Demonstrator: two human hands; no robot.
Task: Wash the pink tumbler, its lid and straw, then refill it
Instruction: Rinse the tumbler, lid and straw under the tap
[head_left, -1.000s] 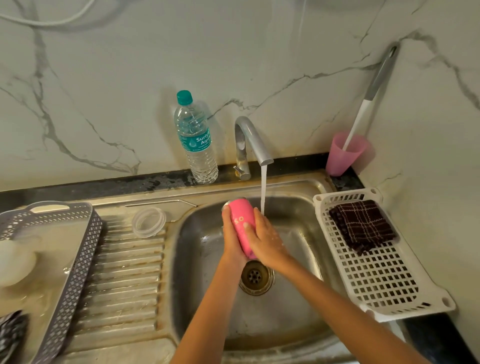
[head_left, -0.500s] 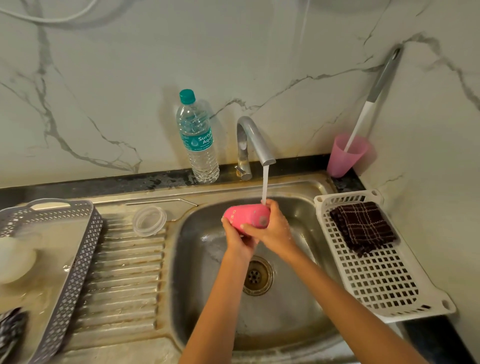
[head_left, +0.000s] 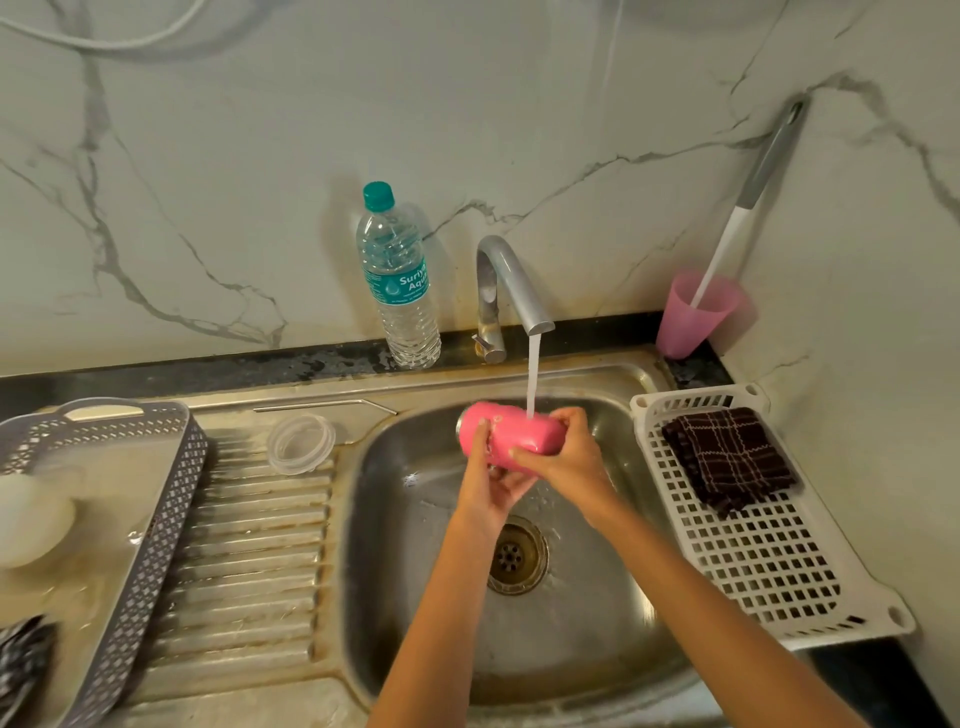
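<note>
The pink tumbler (head_left: 511, 434) lies on its side over the steel sink (head_left: 395, 519), under the stream running from the tap (head_left: 511, 283). My left hand (head_left: 491, 480) grips it from below near its left end, thumb on its front. My right hand (head_left: 569, 454) wraps round its right end. The clear round lid (head_left: 301, 443) lies flat on the ribbed drainboard left of the basin. A thin metal straw (head_left: 324, 406) lies along the sink's back ledge behind the lid.
A water bottle (head_left: 397, 291) with a teal cap stands left of the tap. A pink cup (head_left: 696, 314) with a long brush leans in the back right corner. A white basket (head_left: 769, 561) with a dark checked cloth sits right. A grey basket (head_left: 130, 545) sits left.
The tumbler has gone from tilted upright to lying sideways under the stream. Both hands have shifted their hold on it and moved slightly up toward the tap.
</note>
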